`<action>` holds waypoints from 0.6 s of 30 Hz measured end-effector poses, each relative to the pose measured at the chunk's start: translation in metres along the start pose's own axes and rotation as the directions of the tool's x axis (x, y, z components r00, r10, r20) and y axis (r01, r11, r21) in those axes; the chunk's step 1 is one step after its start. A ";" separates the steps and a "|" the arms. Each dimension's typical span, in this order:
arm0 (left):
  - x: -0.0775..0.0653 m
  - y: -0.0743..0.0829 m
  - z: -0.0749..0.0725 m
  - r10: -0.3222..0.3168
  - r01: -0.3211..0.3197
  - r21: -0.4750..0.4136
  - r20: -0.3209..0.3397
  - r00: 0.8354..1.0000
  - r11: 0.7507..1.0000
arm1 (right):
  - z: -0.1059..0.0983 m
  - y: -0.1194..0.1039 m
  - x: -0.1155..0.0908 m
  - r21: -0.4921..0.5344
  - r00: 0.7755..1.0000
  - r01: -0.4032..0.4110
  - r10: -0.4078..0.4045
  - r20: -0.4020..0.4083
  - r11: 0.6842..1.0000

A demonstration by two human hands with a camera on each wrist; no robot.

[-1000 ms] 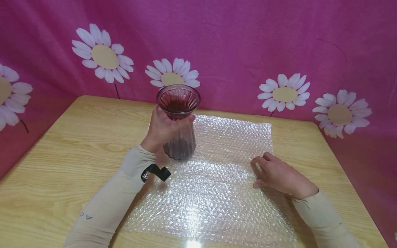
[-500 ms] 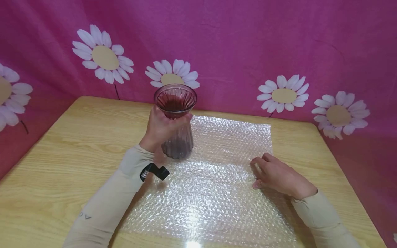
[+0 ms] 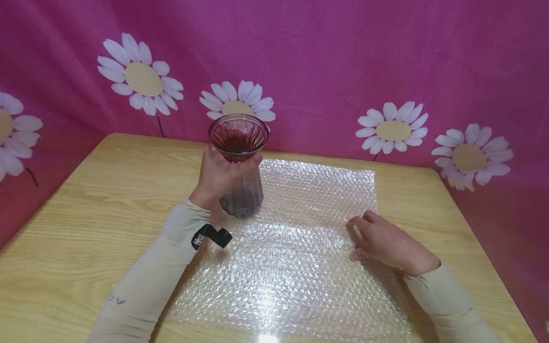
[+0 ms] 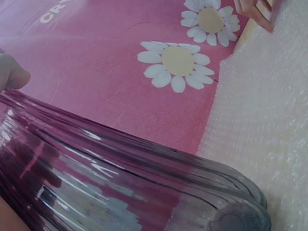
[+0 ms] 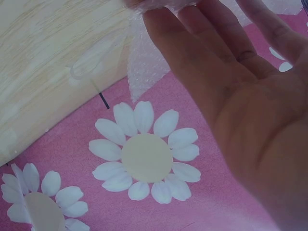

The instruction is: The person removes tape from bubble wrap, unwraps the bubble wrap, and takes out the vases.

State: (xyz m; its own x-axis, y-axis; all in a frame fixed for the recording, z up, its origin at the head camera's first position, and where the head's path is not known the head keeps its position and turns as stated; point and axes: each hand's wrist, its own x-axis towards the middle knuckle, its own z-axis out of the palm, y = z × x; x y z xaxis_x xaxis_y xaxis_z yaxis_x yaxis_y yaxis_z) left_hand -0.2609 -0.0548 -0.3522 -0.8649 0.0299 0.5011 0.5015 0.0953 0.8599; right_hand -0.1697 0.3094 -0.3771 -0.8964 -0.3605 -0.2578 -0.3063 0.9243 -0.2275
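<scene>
A ribbed, purple-tinted glass vase (image 3: pixel 242 193) with a flared rim stands out in the head view, left of the middle. My left hand (image 3: pixel 223 174) grips it round the neck below the rim, thumb across the front. The vase is upright in the head view and overlaps the far left part of a sheet of bubble wrap (image 3: pixel 300 276). In the left wrist view the ribbed body of the vase (image 4: pixel 120 168) stretches toward the wrap. My right hand (image 3: pixel 386 243) rests on the wrap's right side, its fingertips on the sheet and its fingers slightly bent, holding nothing.
The bubble wrap lies flat over the middle of a wooden table (image 3: pixel 86 228). Behind and beside the table hangs a pink cloth (image 3: pixel 317 71) printed with white daisies. A black strap (image 3: pixel 212 236) sticks out from the left wrist.
My left hand has shifted the vase a little to the left and slightly back. The right hand and the bubble wrap have stayed in place.
</scene>
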 end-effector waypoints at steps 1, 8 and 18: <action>0.000 0.000 -0.001 0.005 -0.005 0.000 0.001 1.000 1.000 | 0.000 0.000 0.000 -0.005 1.000 0.003 -0.003 -0.002 1.000; -0.001 0.002 -0.005 0.011 -0.010 0.019 -0.005 1.000 1.000 | -0.001 -0.001 0.000 0.006 1.000 0.003 -0.003 0.012 1.000; 0.002 0.002 -0.009 0.032 -0.030 0.067 -0.030 0.999 0.997 | -0.001 0.001 0.000 0.003 1.000 -0.003 0.003 0.015 1.000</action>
State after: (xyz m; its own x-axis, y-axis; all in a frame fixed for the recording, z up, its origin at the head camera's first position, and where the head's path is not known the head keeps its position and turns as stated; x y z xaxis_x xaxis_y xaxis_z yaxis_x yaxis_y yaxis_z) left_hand -0.2616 -0.0631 -0.3491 -0.8475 0.0027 0.5308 0.5243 0.1604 0.8363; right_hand -0.1703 0.3099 -0.3765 -0.8925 -0.3593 -0.2726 -0.3025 0.9252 -0.2292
